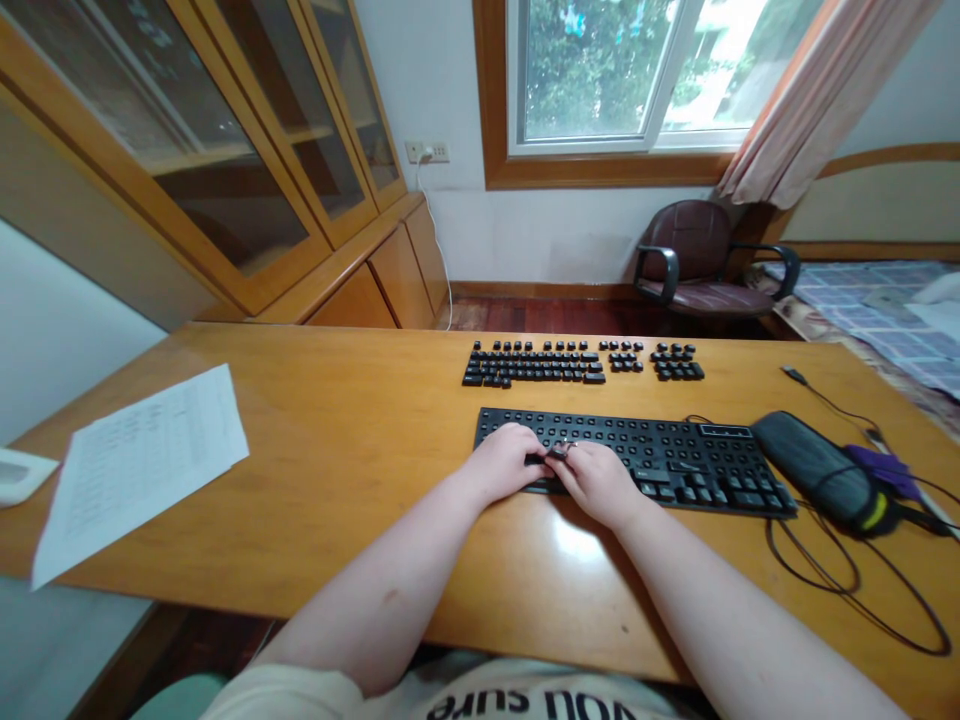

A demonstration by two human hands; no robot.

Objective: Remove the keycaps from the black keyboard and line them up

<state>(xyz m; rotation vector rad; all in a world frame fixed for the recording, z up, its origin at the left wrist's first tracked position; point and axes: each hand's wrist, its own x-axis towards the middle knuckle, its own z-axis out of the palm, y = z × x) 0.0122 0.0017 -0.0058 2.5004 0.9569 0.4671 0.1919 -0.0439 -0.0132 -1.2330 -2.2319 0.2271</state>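
Note:
A black keyboard [675,450] lies on the desk in front of me, many of its key positions showing bare switches, with keycaps still on toward its near right side. Over its left part, my left hand [508,462] is closed, fingertips curled at a small dark piece. My right hand [600,480] meets it there, pinching what looks like a black keycap [556,453]; thin, shiny bits show by its fingers, too small to make out. Behind the keyboard, loose black keycaps [536,367] are laid out in rows like a keyboard's layout.
Right of the keyboard lie a dark pouch [821,470], a purple cloth [885,472] and a looping black cable [817,580]. Printed papers [146,460] and a white object [24,476] are on the left. Beyond the wooden desk [337,430] stands an armchair [690,255].

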